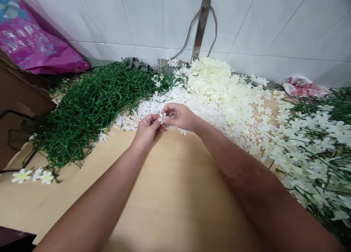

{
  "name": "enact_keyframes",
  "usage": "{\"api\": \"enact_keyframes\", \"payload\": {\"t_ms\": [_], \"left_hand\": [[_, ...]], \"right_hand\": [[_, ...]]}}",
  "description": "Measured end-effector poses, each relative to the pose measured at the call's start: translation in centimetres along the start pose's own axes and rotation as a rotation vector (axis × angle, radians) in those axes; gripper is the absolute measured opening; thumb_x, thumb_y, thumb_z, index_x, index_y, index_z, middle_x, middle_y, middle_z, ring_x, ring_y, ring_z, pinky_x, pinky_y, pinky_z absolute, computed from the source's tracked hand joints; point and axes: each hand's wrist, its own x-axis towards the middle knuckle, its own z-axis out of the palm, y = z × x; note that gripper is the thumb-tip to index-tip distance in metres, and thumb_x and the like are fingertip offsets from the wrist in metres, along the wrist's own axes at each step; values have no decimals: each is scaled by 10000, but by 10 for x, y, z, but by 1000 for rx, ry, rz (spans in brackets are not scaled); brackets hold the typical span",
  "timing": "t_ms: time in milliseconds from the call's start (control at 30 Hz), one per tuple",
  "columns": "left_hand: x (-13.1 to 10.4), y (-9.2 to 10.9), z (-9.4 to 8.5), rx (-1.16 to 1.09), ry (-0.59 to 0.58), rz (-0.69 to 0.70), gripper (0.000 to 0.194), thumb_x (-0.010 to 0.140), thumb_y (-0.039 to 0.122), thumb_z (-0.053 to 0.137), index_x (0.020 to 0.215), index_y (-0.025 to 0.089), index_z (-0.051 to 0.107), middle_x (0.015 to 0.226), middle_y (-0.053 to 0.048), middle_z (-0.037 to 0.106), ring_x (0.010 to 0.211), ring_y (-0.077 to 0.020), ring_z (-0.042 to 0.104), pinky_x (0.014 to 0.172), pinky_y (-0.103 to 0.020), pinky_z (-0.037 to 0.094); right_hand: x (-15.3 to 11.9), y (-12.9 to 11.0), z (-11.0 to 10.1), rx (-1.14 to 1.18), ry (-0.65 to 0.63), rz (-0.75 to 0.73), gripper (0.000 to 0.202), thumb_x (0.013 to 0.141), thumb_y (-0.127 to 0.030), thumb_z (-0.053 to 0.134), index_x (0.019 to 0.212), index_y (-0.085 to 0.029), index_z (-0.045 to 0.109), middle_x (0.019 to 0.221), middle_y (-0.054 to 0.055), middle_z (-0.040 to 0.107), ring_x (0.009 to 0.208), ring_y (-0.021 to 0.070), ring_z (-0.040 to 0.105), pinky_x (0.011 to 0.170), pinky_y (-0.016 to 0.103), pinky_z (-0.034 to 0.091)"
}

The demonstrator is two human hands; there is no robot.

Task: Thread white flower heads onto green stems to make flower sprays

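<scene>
A small white artificial flower is pinched between my two hands at the middle of the view. My left hand is closed with thumb and fingertips on its left side. From the right, my right hand pinches at the same flower, its index finger curled over. Any stem in the fingers is hidden. Just beyond them lies a heap of thin white stamen-like pieces. Behind that rises a pile of loose cream-white flower heads. Green plastic stems are heaped to the left.
Assembled white flowers on green stems are piled at the right. Three flower heads lie at the left on the tan board. A pink plastic bag, a cardboard box, a metal strap and a crumpled cloth stand near the tiled wall.
</scene>
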Motion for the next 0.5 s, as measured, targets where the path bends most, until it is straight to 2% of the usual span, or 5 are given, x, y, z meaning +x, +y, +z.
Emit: {"api": "enact_keyframes", "payload": {"t_ms": [133, 300, 400, 500], "left_hand": [[0, 1, 0, 20, 12, 3, 115, 684, 106, 644, 683, 146, 536, 558, 23, 588, 508, -80, 556, 481, -172, 459], [0, 3, 1, 30, 6, -23, 98, 703, 80, 595, 672, 142, 526, 538, 22, 578, 481, -75, 538, 445, -161, 423], [-1, 4, 1, 55, -11, -33, 88, 727, 89, 586, 681, 135, 527, 528, 14, 582, 469, -71, 526, 446, -157, 416], [-1, 3, 1, 68, -11, -39, 89, 735, 95, 589, 694, 137, 523, 528, 14, 585, 465, -71, 524, 450, -159, 418]], "right_hand": [[1, 2, -1, 73, 11, 37, 192, 663, -137, 698, 705, -157, 512, 573, -51, 515, 520, 70, 503, 533, 221, 426], [1, 0, -1, 116, 2, 77, 233, 655, -182, 737, 704, -155, 511, 557, -55, 509, 505, 69, 490, 511, 221, 408], [-1, -4, 1, 107, 20, 84, 249, 635, -147, 735, 727, -155, 504, 561, -68, 496, 502, 63, 477, 496, 210, 392], [-2, -7, 3, 69, 19, 39, 179, 673, -98, 661, 703, -157, 495, 540, -80, 469, 478, 49, 445, 472, 195, 354]]}}
